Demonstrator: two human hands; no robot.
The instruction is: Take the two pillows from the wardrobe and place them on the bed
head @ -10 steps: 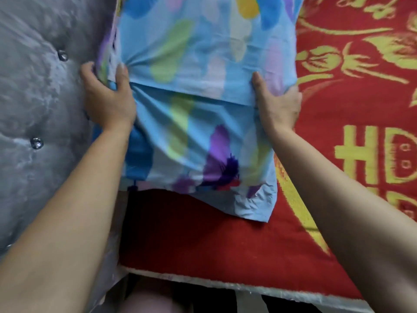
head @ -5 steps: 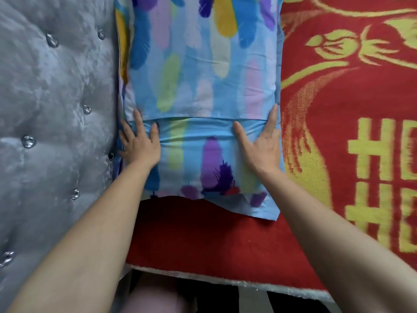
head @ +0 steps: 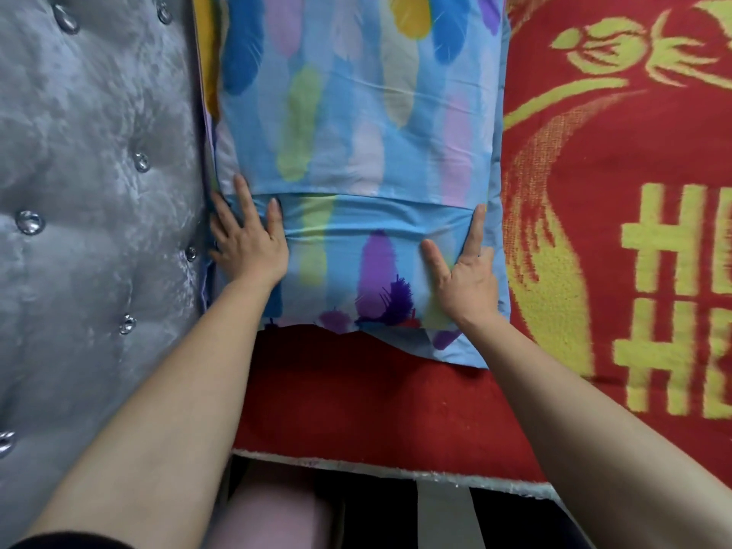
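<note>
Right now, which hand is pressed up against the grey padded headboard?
The left hand, flat on the pillow's left edge, touches the headboard. The right hand lies on the edge beside the red blanket.

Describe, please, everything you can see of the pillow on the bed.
The pillow wears a light blue, cotton-like case printed with feather shapes in blue, purple, pink, yellow and green. An envelope flap crosses its near part. It lies flat on the red blanket, its left edge against the grey tufted headboard, its far end out of frame. The left hand and right hand rest open and flat on its near end.
</note>
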